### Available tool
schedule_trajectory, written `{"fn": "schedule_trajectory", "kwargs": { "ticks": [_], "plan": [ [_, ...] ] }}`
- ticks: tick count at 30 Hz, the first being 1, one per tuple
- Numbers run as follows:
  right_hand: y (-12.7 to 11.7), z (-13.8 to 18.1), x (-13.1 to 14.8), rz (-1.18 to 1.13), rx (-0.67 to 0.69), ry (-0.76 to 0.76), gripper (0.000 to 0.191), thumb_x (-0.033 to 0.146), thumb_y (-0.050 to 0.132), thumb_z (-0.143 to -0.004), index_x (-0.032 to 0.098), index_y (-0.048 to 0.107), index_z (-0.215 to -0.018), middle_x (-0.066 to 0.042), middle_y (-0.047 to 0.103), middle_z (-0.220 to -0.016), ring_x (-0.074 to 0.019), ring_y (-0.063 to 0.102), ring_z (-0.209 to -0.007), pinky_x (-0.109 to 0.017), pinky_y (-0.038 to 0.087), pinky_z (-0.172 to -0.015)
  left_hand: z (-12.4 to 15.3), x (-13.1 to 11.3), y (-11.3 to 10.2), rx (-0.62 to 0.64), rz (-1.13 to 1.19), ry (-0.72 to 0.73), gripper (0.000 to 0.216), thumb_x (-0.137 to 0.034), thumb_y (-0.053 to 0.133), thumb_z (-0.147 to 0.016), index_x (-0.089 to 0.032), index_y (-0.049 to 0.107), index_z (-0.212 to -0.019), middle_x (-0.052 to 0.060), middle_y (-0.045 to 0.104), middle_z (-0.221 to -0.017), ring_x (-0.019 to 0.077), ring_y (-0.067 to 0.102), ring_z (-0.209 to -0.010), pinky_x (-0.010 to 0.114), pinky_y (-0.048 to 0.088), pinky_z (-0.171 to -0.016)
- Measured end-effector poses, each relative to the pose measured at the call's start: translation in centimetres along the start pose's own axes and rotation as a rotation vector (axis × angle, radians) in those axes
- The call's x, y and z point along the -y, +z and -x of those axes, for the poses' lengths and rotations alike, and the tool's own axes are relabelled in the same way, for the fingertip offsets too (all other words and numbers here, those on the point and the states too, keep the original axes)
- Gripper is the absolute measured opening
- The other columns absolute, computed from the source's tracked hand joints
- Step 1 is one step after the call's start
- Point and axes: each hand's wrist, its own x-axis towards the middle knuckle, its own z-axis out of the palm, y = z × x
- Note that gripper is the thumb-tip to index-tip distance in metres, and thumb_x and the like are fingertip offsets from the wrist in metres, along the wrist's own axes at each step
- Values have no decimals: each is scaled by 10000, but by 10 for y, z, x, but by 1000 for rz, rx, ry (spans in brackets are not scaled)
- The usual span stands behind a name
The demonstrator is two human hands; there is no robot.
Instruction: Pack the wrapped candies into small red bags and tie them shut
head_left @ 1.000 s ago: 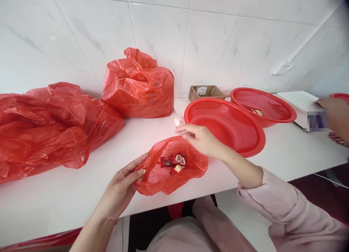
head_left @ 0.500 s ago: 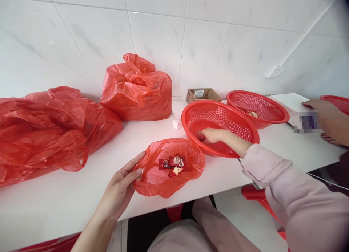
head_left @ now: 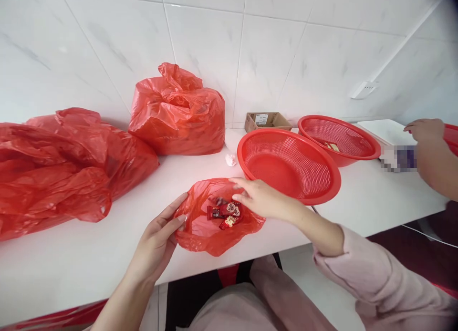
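My left hand (head_left: 161, 235) pinches the left rim of a red plastic bag (head_left: 218, 243) between thumb and fingers, holding its mouth wide. Inside the bag lie several wrapped candies (head_left: 231, 209) in red and dark red wrappers, one with large printed characters. A blurred dark red piece (head_left: 217, 201) shows just behind them. Over the bag's right side is my right hand (head_left: 255, 196), thumb and fingers apart, with nothing in its grasp. Behind that hand stands a red perforated basket (head_left: 289, 165).
A second red basket (head_left: 339, 136) with a pale packet stands behind, beside a small cardboard box (head_left: 268, 121). Two big red plastic bags (head_left: 179, 116) (head_left: 71, 169) fill the left. Crumpled tissue (head_left: 231, 160) lies mid-table. At right, another person's hand (head_left: 427, 129) is near a white device (head_left: 386, 130).
My right hand has left the near basket and come left over the small bag, its fingers now apart. A blurred piece has appeared in the bag. My left hand keeps its hold.
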Motion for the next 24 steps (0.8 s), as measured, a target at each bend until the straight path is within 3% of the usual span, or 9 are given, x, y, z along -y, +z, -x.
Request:
{"fn": "schedule_trajectory", "kwargs": {
  "ticks": [2, 4, 6, 9, 14, 19, 24],
  "plan": [
    [27, 3, -3, 127, -21, -83, 446, 230, 500, -937, 219, 516, -1383, -93, 635, -1280, -229, 638, -1105, -404, 493, -982, 1, -2, 0, -10, -16, 26, 690, -264, 773, -728, -203, 548, -1377, 43, 756, -856, 191, 681, -890, 234, 530, -785],
    [50, 5, -11, 202, 62, -196, 438, 198, 500, -933, 251, 542, -1366, -68, 581, -1358, -222, 564, -1224, -388, 438, -1056, 1, -4, -1, -16, -34, 56, 698, -252, 783, -719, -188, 550, -1374, 29, 747, -782, 183, 681, -841, 227, 531, -759],
    [69, 5, -24, 334, 145, -257, 479, 220, 568, -900, 308, 546, -1370, -63, 449, -1485, -281, 433, -1354, -461, 355, -1118, 0, -7, -4, -3, -51, 89, 661, -239, 779, -728, -196, 569, -1354, 45, 761, -921, 179, 679, -879, 223, 529, -772],
    [89, -4, -42, 545, 159, -182, 554, 313, 642, -861, 369, 513, -1397, -72, 258, -1589, -419, 250, -1428, -610, 260, -1115, -7, -9, -10, 29, -57, 132, 598, -222, 757, -758, -221, 587, -1331, 58, 703, -1200, 166, 666, -956, 228, 516, -834],
    [104, -30, -57, 678, -22, -48, 511, 436, 514, -940, 297, 488, -1431, -138, 295, -1565, -438, 286, -1405, -608, 265, -1100, -27, -8, -16, 76, -95, 175, 584, -190, 736, -766, -197, 584, -1329, 54, 722, -1133, 140, 663, -893, 232, 500, -834],
    [122, -39, -68, 682, -233, -112, 466, 421, 472, -957, 249, 554, -1382, -128, 361, -1532, -405, 288, -1412, -554, 274, -1123, -37, -7, -17, 136, -113, 219, 627, -190, 742, -743, -183, 569, -1345, 51, 745, -1025, 157, 665, -852, 269, 492, -832],
    [133, -38, -78, 650, -343, -152, 458, 424, 482, -948, 250, 578, -1361, -108, 387, -1520, -391, 339, -1386, -543, 304, -1116, -33, -5, -14, 127, -124, 211, 639, -197, 719, -751, -158, 547, -1365, 80, 731, -1091, 188, 672, -880, 314, 484, -862]
  ]
}}
